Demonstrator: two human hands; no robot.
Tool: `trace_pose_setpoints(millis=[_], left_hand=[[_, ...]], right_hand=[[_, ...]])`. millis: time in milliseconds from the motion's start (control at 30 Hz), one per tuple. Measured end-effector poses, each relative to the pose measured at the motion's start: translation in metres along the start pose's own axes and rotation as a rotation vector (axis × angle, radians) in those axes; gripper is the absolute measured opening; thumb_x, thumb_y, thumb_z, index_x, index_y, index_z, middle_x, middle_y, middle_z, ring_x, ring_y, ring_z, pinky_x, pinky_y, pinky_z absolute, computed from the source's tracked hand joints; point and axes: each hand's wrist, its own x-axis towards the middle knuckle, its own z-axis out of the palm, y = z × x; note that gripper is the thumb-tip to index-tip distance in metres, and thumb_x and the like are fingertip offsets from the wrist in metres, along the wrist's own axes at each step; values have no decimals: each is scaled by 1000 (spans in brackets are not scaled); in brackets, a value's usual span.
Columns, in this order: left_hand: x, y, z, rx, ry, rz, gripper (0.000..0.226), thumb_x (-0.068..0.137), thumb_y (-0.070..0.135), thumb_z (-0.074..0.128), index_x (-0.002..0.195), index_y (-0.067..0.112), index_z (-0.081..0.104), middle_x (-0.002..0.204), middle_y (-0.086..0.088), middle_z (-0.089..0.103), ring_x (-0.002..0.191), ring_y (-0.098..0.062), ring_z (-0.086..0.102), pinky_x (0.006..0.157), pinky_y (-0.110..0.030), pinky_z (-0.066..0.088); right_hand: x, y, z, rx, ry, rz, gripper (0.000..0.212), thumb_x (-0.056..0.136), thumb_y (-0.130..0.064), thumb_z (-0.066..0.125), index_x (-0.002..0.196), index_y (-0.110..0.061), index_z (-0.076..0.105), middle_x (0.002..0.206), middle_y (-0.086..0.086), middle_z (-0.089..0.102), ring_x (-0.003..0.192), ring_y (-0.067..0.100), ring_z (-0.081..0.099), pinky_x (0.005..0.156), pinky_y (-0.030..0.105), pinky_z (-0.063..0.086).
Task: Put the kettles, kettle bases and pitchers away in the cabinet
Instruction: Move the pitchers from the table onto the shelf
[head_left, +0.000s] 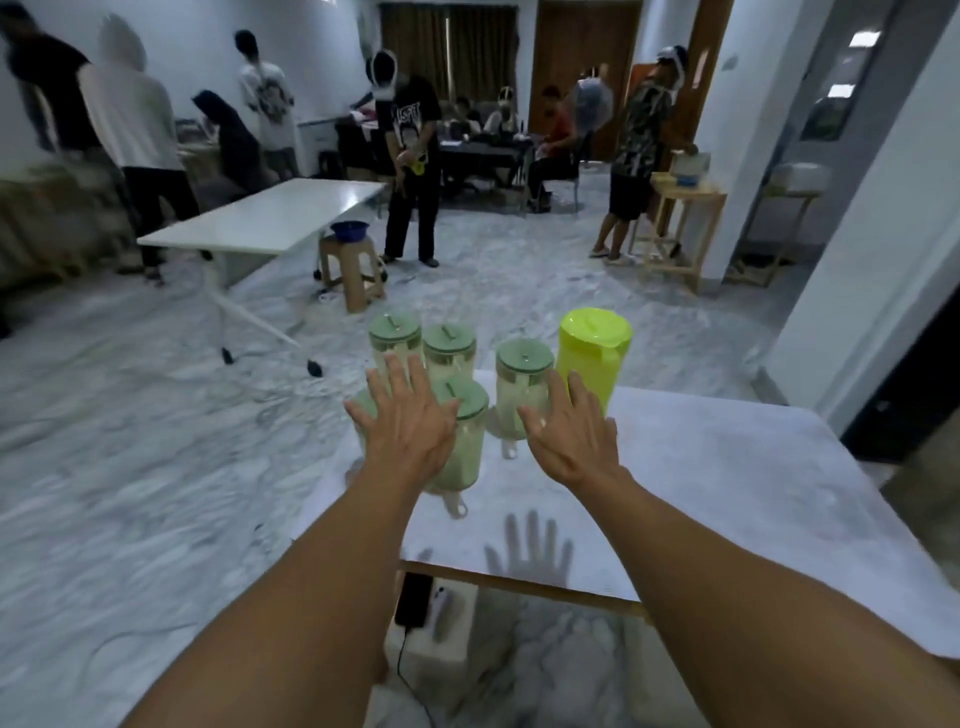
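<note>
Both hands (410, 421) (571, 434) spread wide, empty, over pitchers.
Grab near green-lid pitcher (460, 441) by handle (457, 506) w/ left; yellow pitcher (592, 353) far right, later.

The floor (156, 441) is grey and white like marble, and the walls (904, 208) are white. A long white table (270, 215) stands on thin legs, with a small brown stool (350, 270) beside it holding a blue bowl (349, 230). Dark curtains (449, 47) hang at the back next to a brown wooden door (582, 52).
</note>
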Motion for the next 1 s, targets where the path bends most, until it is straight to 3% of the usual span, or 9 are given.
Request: trace_pose_setpoints(millis=[200, 333, 400, 467, 533, 667, 733, 833, 1000], left_hand=[[18, -51, 58, -395, -37, -379, 89, 92, 42, 60, 152, 1, 9, 158, -24, 15, 143, -42, 26, 111, -52, 31], [33, -63, 79, -776, -37, -597, 71, 91, 42, 64, 141, 1, 36, 140, -19, 50, 124, -34, 51, 80, -28, 38], [42, -65, 90, -861, -19, -629, 56, 93, 47, 59, 124, 0, 56, 118, -19, 64, 101, -34, 58, 67, -24, 39], [46, -66, 98, -880, -11, -614, 53, 95, 50, 53, 88, -2, 64, 76, -14, 59, 75, -29, 50, 47, -28, 31], [50, -67, 106, -884, -25, -597, 51, 97, 49, 50, 81, 2, 63, 71, -8, 55, 75, -28, 51, 49, -28, 34], [50, -66, 111, -903, 11, -582, 45, 99, 41, 48, 95, 1, 67, 90, -10, 66, 86, -30, 59, 70, -34, 44], [46, -63, 106, -924, 24, -562, 40, 98, 39, 47, 94, 3, 66, 93, -9, 68, 89, -30, 61, 77, -38, 48], [36, -53, 89, -943, 5, -501, 33, 99, 37, 43, 88, 14, 64, 102, -10, 71, 97, -30, 64, 91, -45, 51], [18, -17, 36, -1017, 16, -410, 50, 101, 42, 33, 111, 2, 60, 101, -14, 70, 89, -30, 62, 79, -38, 45]], right_hand=[[20, -19, 94, 287, -226, 99, 75, 90, -55, 55, 147, -12, 31, 150, 13, 41, 133, 35, 45, 105, 45, 41], [38, -31, 126, 556, -235, 281, 68, 89, -54, 60, 138, -9, 44, 137, 11, 55, 123, 31, 53, 94, 35, 41], [48, -32, 136, 671, -254, 359, 56, 90, -57, 57, 121, -11, 55, 118, 9, 62, 107, 29, 57, 86, 34, 42], [55, -30, 146, 726, -265, 388, 43, 92, -57, 53, 92, -14, 56, 92, 4, 59, 91, 28, 54, 79, 35, 42], [59, -31, 151, 756, -272, 397, 41, 93, -54, 54, 76, -16, 51, 77, 2, 53, 83, 28, 52, 75, 37, 44], [60, -29, 154, 815, -304, 429, 44, 90, -48, 57, 93, -4, 63, 101, 15, 69, 89, 32, 63, 83, 46, 55], [57, -27, 148, 802, -283, 428, 41, 93, -47, 54, 91, -7, 64, 101, 12, 70, 86, 29, 62, 77, 41, 51], [48, -25, 128, 809, -218, 441, 41, 92, -49, 52, 87, -10, 64, 98, 11, 71, 94, 31, 66, 87, 46, 55], [23, -33, 59, 896, -26, 405, 35, 101, -40, 44, 90, -11, 62, 93, 12, 73, 88, 27, 67, 83, 40, 51]])
